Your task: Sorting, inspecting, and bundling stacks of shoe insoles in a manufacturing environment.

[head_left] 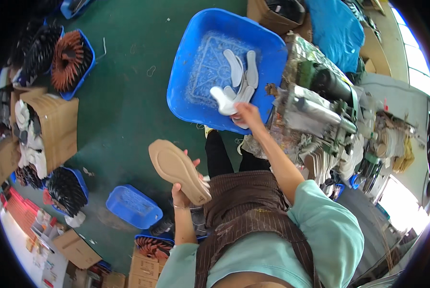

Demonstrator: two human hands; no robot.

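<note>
My left hand [180, 192] is closed round a tan insole [176, 168], its padded face turned up and small printing at the heel. Pale edges beneath it hint at more insoles in the same grip. Over the near rim of a large blue tub [176, 91], my right hand [247, 116] pinches a white insole [223, 102]. Several other white insoles [252, 69] lie in a loose heap on the right side of the tub's floor. My right fingertips are partly hidden behind the palm.
A machine with a metal roller [325, 111] stands close on the right. Stacked pale insoles [320, 163] rest below it. An empty small blue bin [134, 206] sits on the green floor [123, 120]. Cardboard boxes [56, 125] and blue bins of dark and reddish-brown pieces [68, 60] line the left.
</note>
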